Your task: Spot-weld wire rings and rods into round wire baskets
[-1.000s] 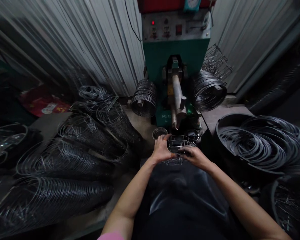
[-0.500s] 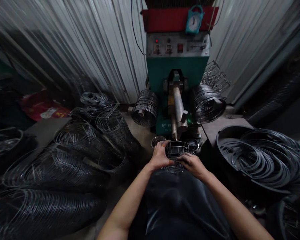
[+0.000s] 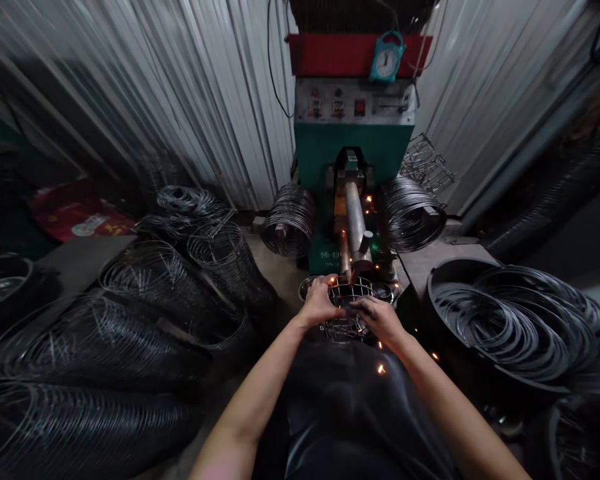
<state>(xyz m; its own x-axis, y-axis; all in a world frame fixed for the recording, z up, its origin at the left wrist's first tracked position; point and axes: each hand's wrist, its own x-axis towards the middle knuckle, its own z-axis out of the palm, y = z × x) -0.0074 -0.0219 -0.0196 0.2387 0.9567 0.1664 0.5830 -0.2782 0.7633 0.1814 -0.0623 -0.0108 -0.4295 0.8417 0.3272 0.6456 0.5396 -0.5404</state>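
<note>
Both hands hold a round wire basket [image 3: 351,288] just below the electrode tip of a green spot welder [image 3: 355,137]. My left hand [image 3: 318,303] is closed around the basket's left side, fingertips on its upper rim. On the near right side my right hand [image 3: 377,315] pinches the basket; its fingertips look dark, and any small piece between them cannot be made out. The welder's metal arm [image 3: 356,217] reaches down to the far part of the basket. Orange sparks [image 3: 381,368] fly around the basket and fall over the black apron [image 3: 350,407].
Wire ring bundles hang left [image 3: 289,220] and right [image 3: 413,213] of the welder. A black tub [image 3: 437,287] of loose wire rings stands at right. Stacks of wire rings [image 3: 100,333] fill the left side. A turquoise clock [image 3: 386,60] hangs above the control panel.
Sparks have appeared around the welder tip and apron. The basket has tilted or turned slightly, its wire grid now more visible. Both hands keep their hold; the camera view has shifted a little.
</note>
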